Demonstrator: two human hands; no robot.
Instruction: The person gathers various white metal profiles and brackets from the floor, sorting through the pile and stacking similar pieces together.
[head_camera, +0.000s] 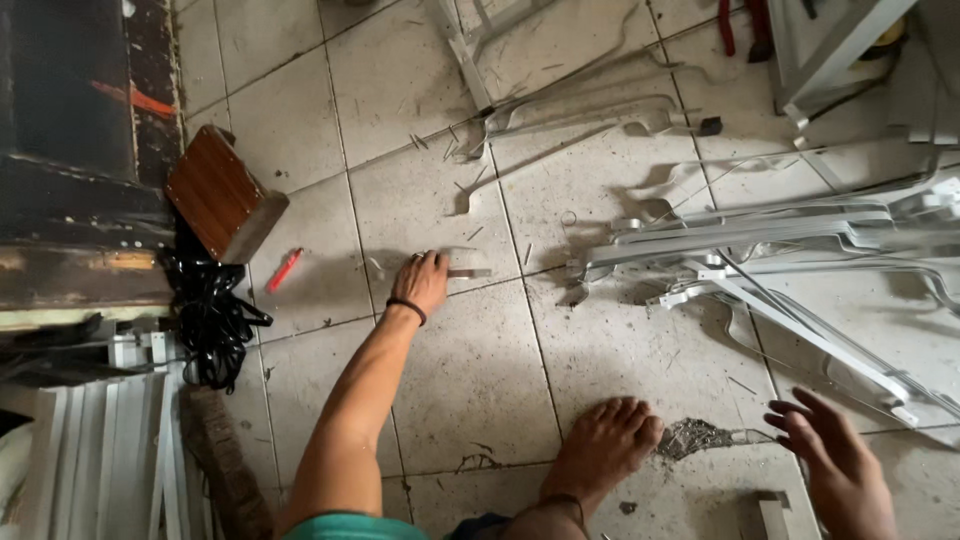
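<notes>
Right hand: nearest the camera, at the bottom right edge of the floor; fingers spread wide, holding nothing.
Bare foot: flat on the tile floor, just left of a broken patch in the tile.
Left hand: stretched far out along the floor, palm down, fingers curled over a small metal piece.
Small metal piece: lies on a tile line near the middle of the floor; it sticks out to the right from under the fingertips.
Long way of the piece: left to right, along the tile line.
Grip: I cannot tell if the fingers pinch it or only press on it.
Nearer hand: the left, touching it; the right is well apart.
Nearby: red marker to the left, pile of grey metal bars to the right.
</notes>
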